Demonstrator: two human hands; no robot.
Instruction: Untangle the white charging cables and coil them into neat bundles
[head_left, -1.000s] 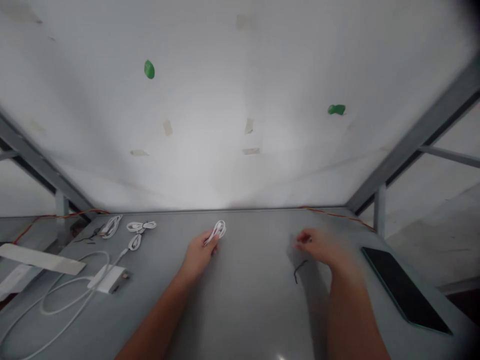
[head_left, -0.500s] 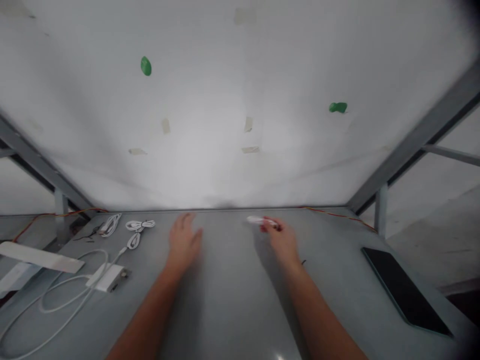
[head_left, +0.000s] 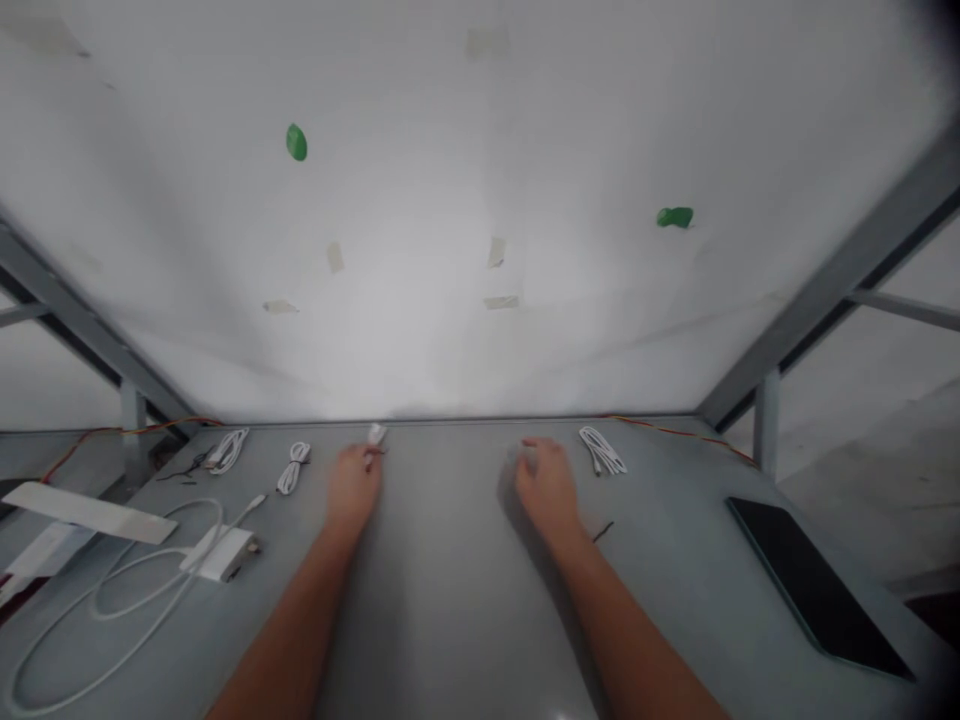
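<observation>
My left hand (head_left: 351, 488) reaches over the grey table (head_left: 465, 600) and pinches a small white coiled cable (head_left: 376, 434) at its fingertips, near the table's far edge. My right hand (head_left: 546, 487) rests palm down toward the middle, its fingers loosely apart with nothing in them. Just to its right another white coiled cable (head_left: 601, 450) lies on the table, apart from the hand. A short black twist tie (head_left: 604, 530) lies beside my right wrist.
Two more coiled white cables (head_left: 229, 450) (head_left: 294, 467) lie at the far left. A white adapter (head_left: 221, 553) with a long looped cord and a white strip (head_left: 90, 512) sit at the left. A black slab (head_left: 814, 590) lies at the right. A white wall panel stands behind.
The coil that my left hand held went to my right hand and now lies at the far right. My left hand has taken up another coil from the left group.
</observation>
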